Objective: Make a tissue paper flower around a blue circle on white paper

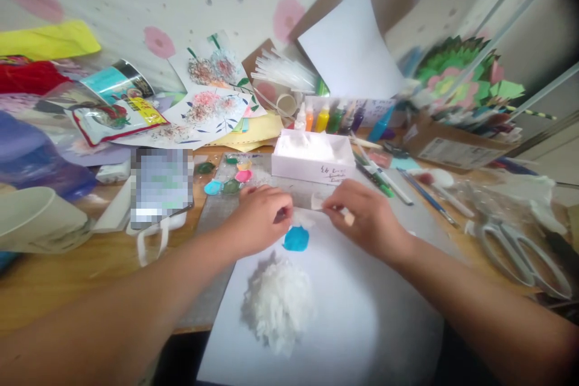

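A white sheet of paper [344,313] lies in front of me, and on it sits a fluffy white clump of ruffled petals [278,301]. Just beyond the clump is a bright blue patch [296,238], whether paint or paper I cannot tell. My left hand [262,217] is closed beside the patch, its fingertips curled together; what they hold, if anything, is hidden. To the right, my right hand [362,214] pinches a small whitish piece [318,201] between thumb and finger, just above the sheet's far edge.
Behind the hands stands a white box [312,164] with white stuff inside, backed by coloured paint bottles [322,117]. Paint blobs [231,186] lie left on the grey mat [212,241]. Scissors [520,253], brushes and pens are right; a cup [43,220] and blurred-out phone [161,187] are left.
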`<state>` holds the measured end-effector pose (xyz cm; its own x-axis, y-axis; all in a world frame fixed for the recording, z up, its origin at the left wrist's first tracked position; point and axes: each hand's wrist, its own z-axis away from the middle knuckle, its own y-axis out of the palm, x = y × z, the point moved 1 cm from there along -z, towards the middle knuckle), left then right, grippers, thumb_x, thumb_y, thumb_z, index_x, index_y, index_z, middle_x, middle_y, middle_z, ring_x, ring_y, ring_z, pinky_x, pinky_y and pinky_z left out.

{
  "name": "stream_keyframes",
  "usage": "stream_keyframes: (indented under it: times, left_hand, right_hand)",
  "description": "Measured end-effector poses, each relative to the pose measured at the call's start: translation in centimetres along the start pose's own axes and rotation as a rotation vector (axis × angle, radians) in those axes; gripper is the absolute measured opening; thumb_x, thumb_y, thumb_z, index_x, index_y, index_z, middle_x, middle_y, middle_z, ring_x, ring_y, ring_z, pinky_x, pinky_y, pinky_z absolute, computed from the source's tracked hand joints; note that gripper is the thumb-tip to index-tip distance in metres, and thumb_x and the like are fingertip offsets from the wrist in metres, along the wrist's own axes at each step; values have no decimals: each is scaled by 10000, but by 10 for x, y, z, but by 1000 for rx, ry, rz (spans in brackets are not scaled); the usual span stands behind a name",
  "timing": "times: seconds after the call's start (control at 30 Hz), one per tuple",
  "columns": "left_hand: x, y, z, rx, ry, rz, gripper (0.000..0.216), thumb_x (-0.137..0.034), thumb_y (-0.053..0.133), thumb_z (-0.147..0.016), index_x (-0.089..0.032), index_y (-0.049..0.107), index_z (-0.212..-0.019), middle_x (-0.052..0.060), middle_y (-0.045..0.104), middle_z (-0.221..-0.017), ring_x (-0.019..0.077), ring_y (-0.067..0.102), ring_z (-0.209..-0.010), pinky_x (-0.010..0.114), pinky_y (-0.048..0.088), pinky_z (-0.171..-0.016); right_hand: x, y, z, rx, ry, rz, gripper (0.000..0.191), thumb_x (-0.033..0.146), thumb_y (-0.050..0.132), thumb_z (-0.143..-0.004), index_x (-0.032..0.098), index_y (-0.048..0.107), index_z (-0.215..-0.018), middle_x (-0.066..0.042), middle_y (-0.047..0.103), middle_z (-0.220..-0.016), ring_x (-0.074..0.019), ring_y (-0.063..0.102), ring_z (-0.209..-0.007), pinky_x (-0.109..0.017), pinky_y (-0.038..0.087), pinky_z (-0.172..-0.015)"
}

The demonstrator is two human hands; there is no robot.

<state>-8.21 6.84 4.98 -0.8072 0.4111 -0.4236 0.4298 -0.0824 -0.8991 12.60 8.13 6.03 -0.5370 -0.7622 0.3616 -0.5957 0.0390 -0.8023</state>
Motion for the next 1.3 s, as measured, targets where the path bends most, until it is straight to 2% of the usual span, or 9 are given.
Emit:
stream_keyframes:
  times: [0.1,0.2,0.3,0.4,0.53,0.73,0.9,1.17,1.3]
  left_hand:
    - [1,1,0,-8,10,-9,73,-202,493,-741,-199,557,-707,-6,589,-777,186,505,-821,388,308,-796]
    - [2,1,-1,-5,7,-1,69,-171,497,-718,-196,550,-682,-12,583,-757,179,508,-807,377,317,-784]
    - [2,1,-1,5,6,11,59,-187,512,-726,-193,547,-678,-10,577,-753,182,505,-812,376,319,-773]
    - [2,1,-1,4,14,19,53,-201,518,-738,-197,561,-707,-7,580,-765,185,510,-813,376,315,-759]
    - [2,0,0,7,11,39,62,-196,518,-743,-201,575,-718,-9,586,-758,191,520,-819,373,312,-773]
    - [3,0,-1,-5,11,36,43,-216,541,-740,-194,571,-719,-1,593,-774,193,525,-821,370,331,-776]
    - [4,0,-1,0,12,32,42,-208,535,-736,-194,562,-706,-1,588,-774,190,519,-825,379,330,-777]
    - [3,-1,-1,20,5,42,49,-195,503,-723,-197,523,-678,-13,563,-750,188,504,-809,368,321,-760]
    - [0,-3,0,36,-13,80,110,-277,565,-692,-197,494,-720,-4,545,-815,203,498,-857,381,325,-794]
  right_hand:
    - [19,10,2,63,-193,134,156,164,492,-850,174,638,-798,-46,558,-735,-146,492,-634,-265,356,-573]
    - [24,19,3,166,-253,274,225,151,455,-862,179,648,-748,-44,546,-700,-154,456,-608,-281,320,-555]
    - [20,16,1,209,-205,165,173,212,497,-860,154,659,-878,-70,565,-772,-172,502,-668,-290,373,-584]
    - [18,1,-4,156,-94,-158,232,253,468,-890,145,633,-1013,-90,564,-884,-181,553,-791,-301,444,-675]
    - [20,-16,-11,63,96,-410,346,312,335,-955,190,652,-886,-50,600,-813,-157,571,-776,-283,463,-685]
    - [29,-4,-14,129,259,-361,290,272,475,-898,174,637,-678,-31,641,-723,-123,578,-623,-228,444,-552]
    - [27,7,-13,127,251,-284,234,253,484,-879,173,597,-690,-18,624,-663,-122,553,-583,-228,421,-538]
    - [19,25,-21,287,251,-332,290,240,428,-894,160,569,-654,-16,625,-726,-99,517,-577,-227,378,-554]
    - [19,29,-27,310,266,-404,268,218,432,-879,157,549,-646,3,591,-690,-89,473,-555,-226,355,-550]
